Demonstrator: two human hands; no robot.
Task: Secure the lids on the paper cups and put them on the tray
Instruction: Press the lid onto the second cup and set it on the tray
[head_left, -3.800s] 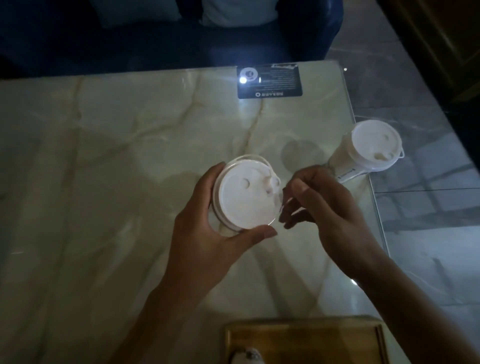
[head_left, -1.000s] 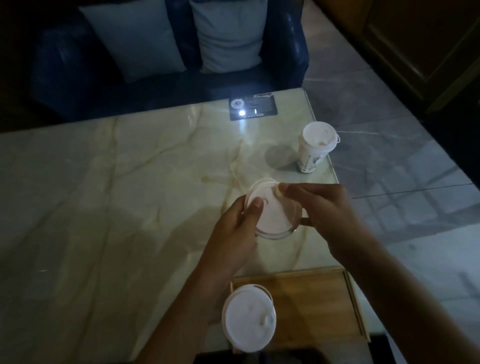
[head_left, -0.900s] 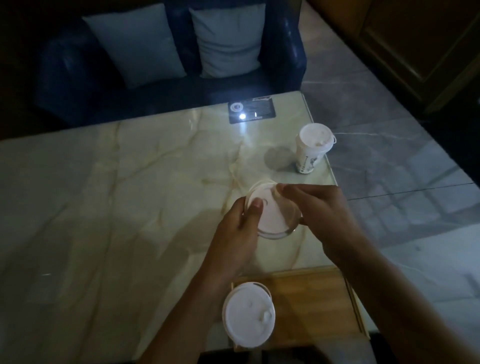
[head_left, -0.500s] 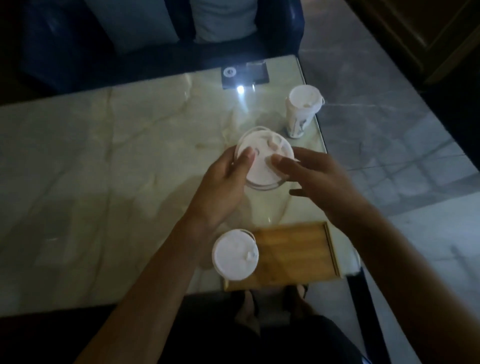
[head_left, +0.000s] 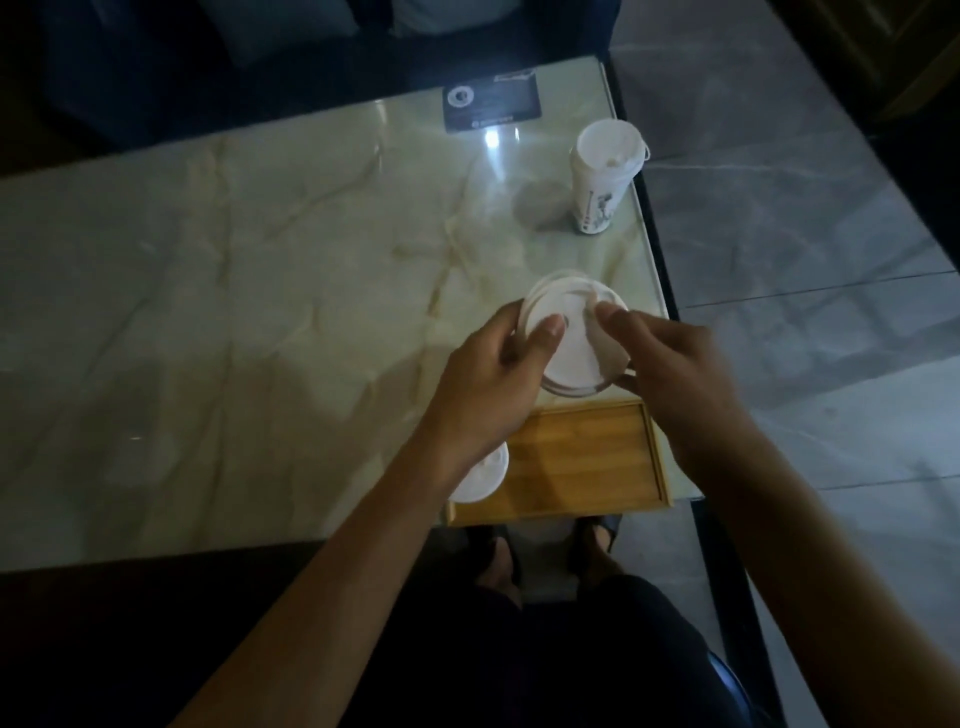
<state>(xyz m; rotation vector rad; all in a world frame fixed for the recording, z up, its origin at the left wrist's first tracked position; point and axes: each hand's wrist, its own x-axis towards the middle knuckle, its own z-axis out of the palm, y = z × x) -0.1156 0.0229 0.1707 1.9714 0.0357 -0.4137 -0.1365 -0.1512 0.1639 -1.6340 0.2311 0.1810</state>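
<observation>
pressing lid (head_left: 563, 338) w/ both hands

Dim marble table (head_left: 260, 270), grey tiled floor (head_left: 810, 218)

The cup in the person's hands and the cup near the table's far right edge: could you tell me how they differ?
The held cup is gripped by the left hand and right hand; the far cup stands alone, untouched. The held cup sits just beyond the wooden tray; the far cup stands farther off. Both carry white lids.

Left forearm (head_left: 415, 499) hides most of tray cup (head_left: 480, 475); card (head_left: 491, 106) print unreadable.
</observation>
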